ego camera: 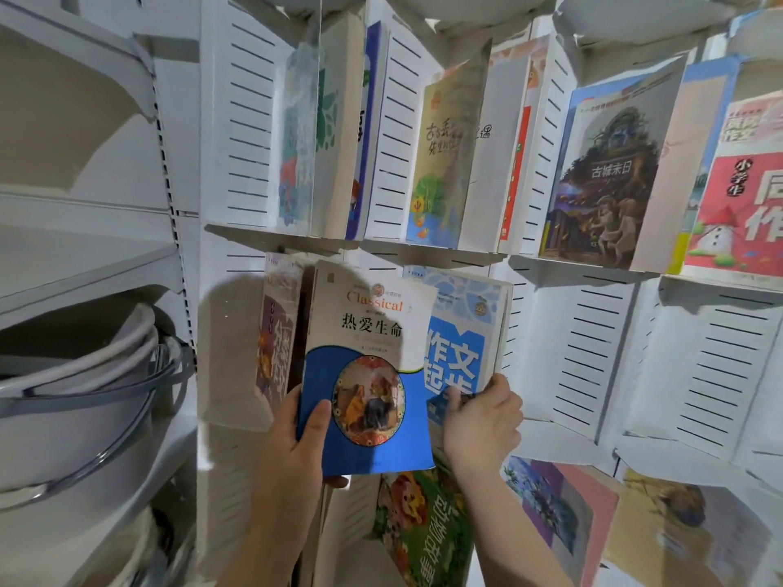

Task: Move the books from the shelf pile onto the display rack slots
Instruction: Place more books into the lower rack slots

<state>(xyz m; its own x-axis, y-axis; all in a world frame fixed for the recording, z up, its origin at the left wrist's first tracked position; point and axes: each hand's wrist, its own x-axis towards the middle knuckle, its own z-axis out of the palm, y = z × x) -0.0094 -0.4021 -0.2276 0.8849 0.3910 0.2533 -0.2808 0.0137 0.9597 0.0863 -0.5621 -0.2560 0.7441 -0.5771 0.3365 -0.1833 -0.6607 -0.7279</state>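
Placement under way. The white-and-blue book [368,353] stands upright, long axis vertical, clamped at its lower left corner by the left grip [296,438], thumb on the cover. The right grip [483,421] pinches the bottom of a blue book [462,332] already in the rack [593,353], just right of and behind it. The slot appears to lie straight ahead, nearer the left grip.

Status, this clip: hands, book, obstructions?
Left hand grips Classical book. Right hand holds blue book on rack. Blue book sits behind it, partly covered.
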